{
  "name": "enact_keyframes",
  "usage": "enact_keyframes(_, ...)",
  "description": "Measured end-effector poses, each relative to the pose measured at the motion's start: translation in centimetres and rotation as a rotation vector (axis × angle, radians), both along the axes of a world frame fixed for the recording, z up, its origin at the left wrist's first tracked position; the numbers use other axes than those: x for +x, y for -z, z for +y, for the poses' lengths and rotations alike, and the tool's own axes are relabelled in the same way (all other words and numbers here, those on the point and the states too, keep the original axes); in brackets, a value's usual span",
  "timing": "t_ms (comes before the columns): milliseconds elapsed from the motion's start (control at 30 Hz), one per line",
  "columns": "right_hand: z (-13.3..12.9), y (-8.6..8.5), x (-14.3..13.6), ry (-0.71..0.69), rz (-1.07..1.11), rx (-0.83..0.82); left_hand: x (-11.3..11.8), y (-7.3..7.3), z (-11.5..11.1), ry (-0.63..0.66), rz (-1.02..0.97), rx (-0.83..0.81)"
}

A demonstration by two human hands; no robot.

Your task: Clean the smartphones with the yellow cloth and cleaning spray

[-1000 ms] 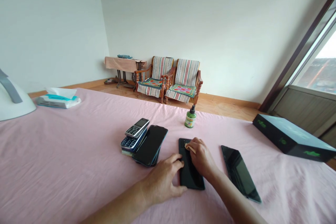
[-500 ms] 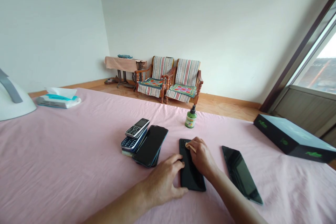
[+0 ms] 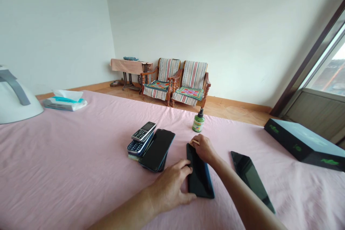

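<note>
A dark phone lies flat on the pink cloth between my hands. My left hand rests along its left edge, fingers apart, touching its side. At the top end, my right hand pinches a small pale cloth against the phone. Left of it is a stack of phones, with a black one and a silver keypad phone on top. Another dark phone lies to the right, beside my right forearm.
A green spray bottle stands beyond the phones. On the right is a black box; at the left are a tissue pack and a white appliance. Two chairs stand beyond the cloth's far edge.
My right hand has moved slightly up to the phone's top edge with the pale cloth. The view has shifted a little, moving the scene slightly right.
</note>
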State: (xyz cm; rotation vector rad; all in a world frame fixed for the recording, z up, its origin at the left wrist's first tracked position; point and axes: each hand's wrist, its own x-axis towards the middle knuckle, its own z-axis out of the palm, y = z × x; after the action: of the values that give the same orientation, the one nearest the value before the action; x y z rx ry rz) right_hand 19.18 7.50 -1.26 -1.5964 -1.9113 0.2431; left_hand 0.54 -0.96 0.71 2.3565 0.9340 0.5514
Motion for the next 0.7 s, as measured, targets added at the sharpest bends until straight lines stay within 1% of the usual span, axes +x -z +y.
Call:
enact_keyframes(133, 0.3, -0.3, 0.0, -0.023, -0.013, -0.02, 0.0, -0.2, -0.1, 0.001, 0.001, -0.011)
enact_keyframes(333, 0.6, -0.2, 0.2, -0.054, -0.023, -0.033, 0.0, 0.0, 0.0, -0.004, -0.001, -0.011)
enact_keyframes(567, -0.1, -0.7, -0.7, -0.15, -0.034, -0.016, 0.0, 0.2, 0.0, 0.002, -0.011, 0.002)
enact_keyframes(700, -0.3, -0.7, -0.7, -0.151, -0.035, -0.009, 0.0, 0.5, 0.1, 0.0, -0.019, 0.01)
